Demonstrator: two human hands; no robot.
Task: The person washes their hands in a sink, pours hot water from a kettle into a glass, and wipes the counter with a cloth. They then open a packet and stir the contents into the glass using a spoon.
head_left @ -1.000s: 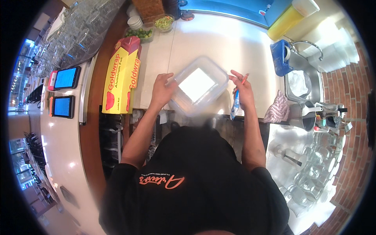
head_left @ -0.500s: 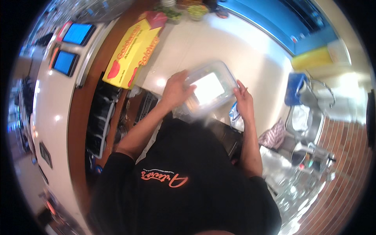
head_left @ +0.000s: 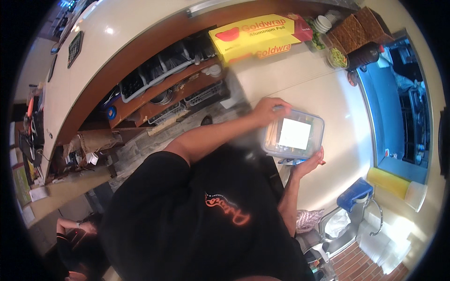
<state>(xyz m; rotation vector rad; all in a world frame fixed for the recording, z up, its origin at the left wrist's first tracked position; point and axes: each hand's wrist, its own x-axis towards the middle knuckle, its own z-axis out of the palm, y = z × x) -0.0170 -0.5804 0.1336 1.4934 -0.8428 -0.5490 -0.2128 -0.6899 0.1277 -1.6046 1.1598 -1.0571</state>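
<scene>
Head camera looks steeply down (tilted) over the counter [head_left: 304,89]
</scene>
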